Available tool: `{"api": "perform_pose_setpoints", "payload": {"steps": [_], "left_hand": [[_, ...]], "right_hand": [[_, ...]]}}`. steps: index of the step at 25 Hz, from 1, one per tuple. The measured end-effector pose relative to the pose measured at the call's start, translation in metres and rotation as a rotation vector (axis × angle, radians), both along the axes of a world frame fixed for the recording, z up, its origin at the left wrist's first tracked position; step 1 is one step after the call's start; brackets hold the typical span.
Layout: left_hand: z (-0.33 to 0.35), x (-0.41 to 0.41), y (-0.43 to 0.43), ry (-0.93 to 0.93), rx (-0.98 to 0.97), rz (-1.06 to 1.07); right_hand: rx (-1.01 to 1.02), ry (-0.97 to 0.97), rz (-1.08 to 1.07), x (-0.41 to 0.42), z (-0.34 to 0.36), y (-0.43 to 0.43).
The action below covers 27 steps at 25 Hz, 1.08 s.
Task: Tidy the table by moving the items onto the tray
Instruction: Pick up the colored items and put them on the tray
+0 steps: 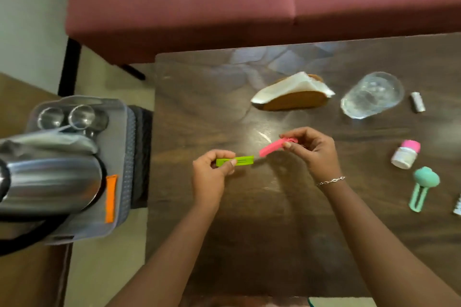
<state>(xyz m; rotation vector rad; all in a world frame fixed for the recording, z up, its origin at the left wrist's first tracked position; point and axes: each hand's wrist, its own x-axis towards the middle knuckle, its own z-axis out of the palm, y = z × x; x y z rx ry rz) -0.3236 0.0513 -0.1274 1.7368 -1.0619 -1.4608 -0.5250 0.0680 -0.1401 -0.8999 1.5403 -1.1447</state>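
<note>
My left hand (212, 174) pinches a flat green clip (240, 161) just above the dark wooden table (249, 232). My right hand (311, 149) holds a pink clip (270, 148) by one end, its other end pointing toward the green one. The grey tray (124, 157) stands to the left, off the table, carrying a steel kettle (50, 182), small glasses (79, 116) and an orange clip (111, 197). On the table lie a wooden napkin holder with white napkins (294, 95), a clear glass (371, 95), a thread spool (417, 101), a pink-capped bottle (405, 154) and a mint green tool (422, 185).
A maroon bench (249, 7) runs along the far side of the table. A gap of pale floor (104, 269) separates the table from the surface under the tray. A small white object (457, 204) shows at the right edge.
</note>
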Motion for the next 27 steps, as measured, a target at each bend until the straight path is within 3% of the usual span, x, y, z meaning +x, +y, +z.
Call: {"api": "perform_pose_setpoints", "payload": {"steps": [6, 10, 14, 16, 21, 27], "left_hand": [[0.009, 0.13, 0.0, 0.078, 0.033, 0.496], [0.008, 0.215, 0.009, -0.06, 0.054, 0.654], [-0.009, 0.27, 0.015, -0.483, 0.163, 0.526], [-0.018, 0.275, 0.013, -0.588, 0.196, 0.466], [-0.048, 0.281, 0.004, -0.635, 0.335, 0.365], [-0.068, 0.285, 0.0, -0.581, 0.41, 0.269]], "right_hand": [[0.034, -0.018, 0.316, 0.115, 0.013, -0.039], [-0.021, 0.084, 0.628, 0.199, 0.023, -0.06], [-0.355, 0.537, 0.988, 0.284, 0.013, -0.085], [-0.408, 0.724, 1.208, 0.32, 0.001, -0.096], [-0.41, 0.994, 1.635, 0.384, -0.028, -0.114], [-0.141, 1.055, 1.749, 0.408, -0.048, -0.113]]}}
